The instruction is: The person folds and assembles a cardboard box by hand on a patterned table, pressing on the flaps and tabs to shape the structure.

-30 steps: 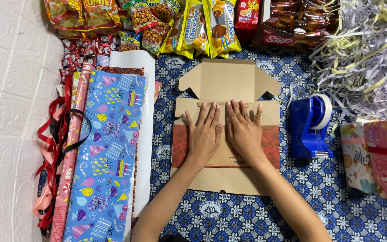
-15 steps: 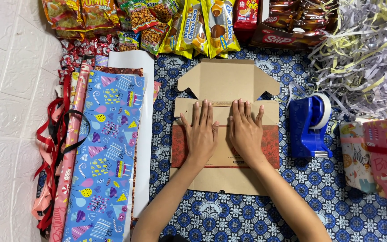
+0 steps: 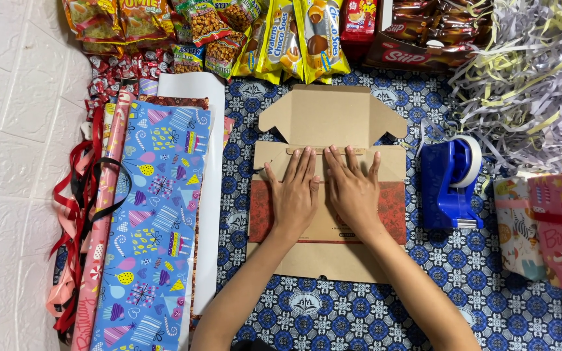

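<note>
Hands flat, side by side: left hand [image 3: 296, 195] and right hand [image 3: 354, 194] lie palm-down with fingers spread on the unfolded cardboard box [image 3: 328, 195], gripping nothing, just pressing. Looks like the pressure keeps the panel flat along its crease. Box sits mid-frame on the blue patterned cloth [image 3: 333, 312], top flap [image 3: 332, 116] open and pointing away from the person, a red printed band across the middle panel on both sides of the hands.

Around it:
- Blue tape dispenser [image 3: 450, 185] just right of the box, white roll at its far end.
- Wrapped pink gift [image 3: 557, 227] at the right edge.
- Shredded paper strips [image 3: 528, 78], white and yellow, top right.
- Snack packets [image 3: 281, 32] in a row along the top, yellow, orange and red.
- Wrapping paper rolls [image 3: 154, 227] left of the box, blue party print on top, pink beside it.
- Red ribbons [image 3: 76, 214] at the far left.
</note>
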